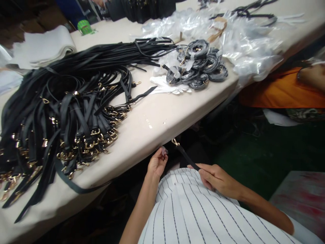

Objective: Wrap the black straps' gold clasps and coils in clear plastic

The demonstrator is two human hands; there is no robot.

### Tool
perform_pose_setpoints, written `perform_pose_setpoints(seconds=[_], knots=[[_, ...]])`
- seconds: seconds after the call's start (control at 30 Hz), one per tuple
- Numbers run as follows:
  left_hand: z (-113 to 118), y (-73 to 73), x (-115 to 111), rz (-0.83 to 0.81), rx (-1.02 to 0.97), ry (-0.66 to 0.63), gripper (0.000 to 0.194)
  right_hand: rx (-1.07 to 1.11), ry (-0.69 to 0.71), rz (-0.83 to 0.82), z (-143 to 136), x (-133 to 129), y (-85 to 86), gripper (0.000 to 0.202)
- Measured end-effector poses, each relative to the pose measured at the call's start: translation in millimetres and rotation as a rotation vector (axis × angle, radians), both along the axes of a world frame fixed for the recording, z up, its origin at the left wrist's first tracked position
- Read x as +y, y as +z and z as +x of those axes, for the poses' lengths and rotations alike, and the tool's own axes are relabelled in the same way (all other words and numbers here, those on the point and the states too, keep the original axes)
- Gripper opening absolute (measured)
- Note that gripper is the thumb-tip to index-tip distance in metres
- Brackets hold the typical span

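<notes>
Just off the table's front edge, my left hand pinches a small crumpled, pale pinkish scrap. My right hand is closed around a black strap above my lap. A gold clasp is at the strap's free end, pointing up toward the table; the strap's other end is hidden by my hand. To the left, a large heap of black straps with gold buckles covers the table, some hanging over its edge. Coiled, plastic-wrapped straps are piled farther back.
On the cream tabletop, white tags lie beside the coils. Clear plastic bags spread at the back right. A white folded stack and a green roll stand back left. A person in orange sits at right.
</notes>
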State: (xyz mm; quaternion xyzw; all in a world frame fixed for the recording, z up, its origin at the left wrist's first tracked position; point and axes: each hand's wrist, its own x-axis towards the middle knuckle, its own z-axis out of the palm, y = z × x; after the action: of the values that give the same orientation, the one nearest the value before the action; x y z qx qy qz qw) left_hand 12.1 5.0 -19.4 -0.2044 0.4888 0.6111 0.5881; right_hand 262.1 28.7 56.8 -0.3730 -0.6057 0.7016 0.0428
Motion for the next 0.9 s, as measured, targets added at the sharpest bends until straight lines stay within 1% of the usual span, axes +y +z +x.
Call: perform_pose_setpoints(seconds=[0.1,0.17,0.37,0.6,0.9], knots=[[-1,-0.9,1,-0.007,-0.016,0.014,0.011,0.008,0.099,-0.010,0,2,1.1,0.055],[-2,0.3,2,-0.004,-0.035,0.016,0.011,0.010,0.123,-0.009,-2,4,1.5,0.055],[-4,5.0,1,0.007,-0.073,0.022,0.010,-0.002,0.150,-0.044,-8,7,2.1,0.055],[-5,-0.3,-1,-0.006,-0.073,0.036,0.011,-0.005,0.177,-0.035,-10,8,7.8,0.052],[-2,2.9,-3,0.020,-0.065,0.023,0.010,-0.016,0.190,-0.051,-15,5,-2.3,0.052]])
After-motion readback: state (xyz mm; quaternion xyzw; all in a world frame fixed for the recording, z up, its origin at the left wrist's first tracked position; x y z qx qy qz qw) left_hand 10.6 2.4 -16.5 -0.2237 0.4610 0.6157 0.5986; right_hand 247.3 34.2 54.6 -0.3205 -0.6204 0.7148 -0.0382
